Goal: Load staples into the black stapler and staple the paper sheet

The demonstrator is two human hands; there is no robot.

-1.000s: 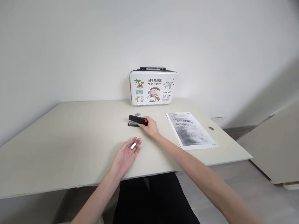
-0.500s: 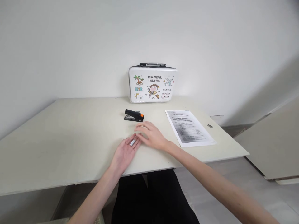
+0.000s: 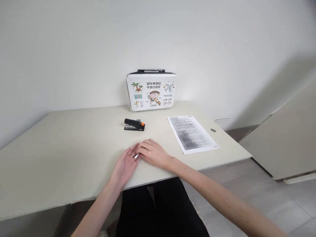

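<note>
My left hand [image 3: 123, 167] lies palm up near the table's front edge, fingers stretched out. A small silvery strip of staples [image 3: 136, 156] rests at its fingers, partly covered. My right hand [image 3: 154, 154] reaches over from the right, its fingers curled down and closed on the strip; the fingertips are partly hidden. Just beyond both hands sits a black stapler [image 3: 134, 125] with an orange button, apart from them. Behind its back edge a small grey strip [image 3: 138, 120] shows in part.
A printed sheet of paper [image 3: 192, 134] lies to the right on the pale table [image 3: 74, 158]. Near the right edge is another small grey strip [image 3: 213, 130]. A white case [image 3: 151, 92] with cartoon pictures stands against the wall.
My right hand has come down onto the strip in my left palm, and its fingers have closed there. The view has shifted a little, moving the whole scene left.
</note>
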